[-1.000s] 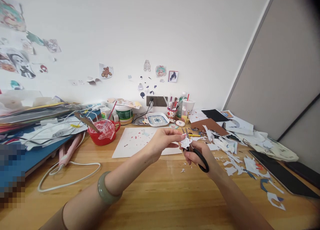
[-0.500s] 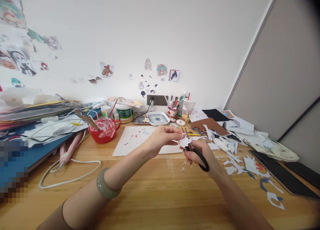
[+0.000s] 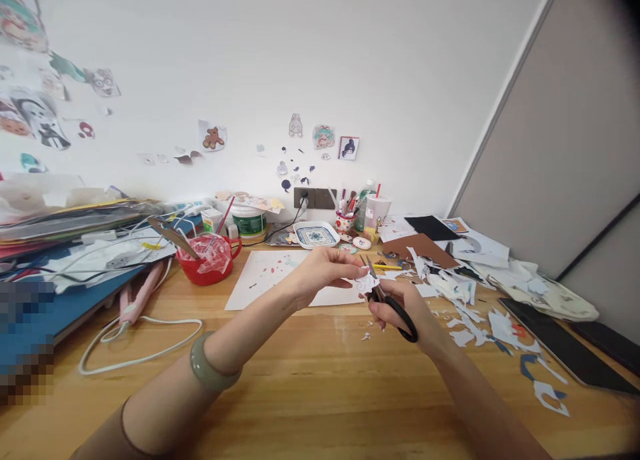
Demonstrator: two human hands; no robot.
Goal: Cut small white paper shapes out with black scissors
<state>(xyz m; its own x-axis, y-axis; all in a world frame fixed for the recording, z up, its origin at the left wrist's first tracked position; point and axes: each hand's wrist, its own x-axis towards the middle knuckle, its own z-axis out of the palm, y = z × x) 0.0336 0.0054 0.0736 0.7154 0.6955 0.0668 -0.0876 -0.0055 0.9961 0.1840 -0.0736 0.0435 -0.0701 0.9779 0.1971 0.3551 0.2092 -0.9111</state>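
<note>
My left hand (image 3: 327,271) pinches a small white paper cutout (image 3: 367,283) above the middle of the wooden desk (image 3: 310,387). A green bangle (image 3: 209,372) sits on that wrist. My right hand (image 3: 400,307) grips black-handled scissors (image 3: 395,305), fingers through the loops, and the blades point up into the edge of the cutout. Tiny paper snippets (image 3: 367,337) lie on the desk just below both hands.
A white sheet with coloured bits (image 3: 280,277) lies behind the hands. A red bowl (image 3: 207,263) stands to the left, with a white cable (image 3: 140,343) and pink tool nearby. Paper scraps (image 3: 470,313) and a dark tablet (image 3: 560,343) cover the right side. Cups and a patterned dish (image 3: 315,235) line the wall.
Both hands with the cutout and scissors have shifted slightly up in view; the scissors keep working at the paper's edge. Nothing else moved.
</note>
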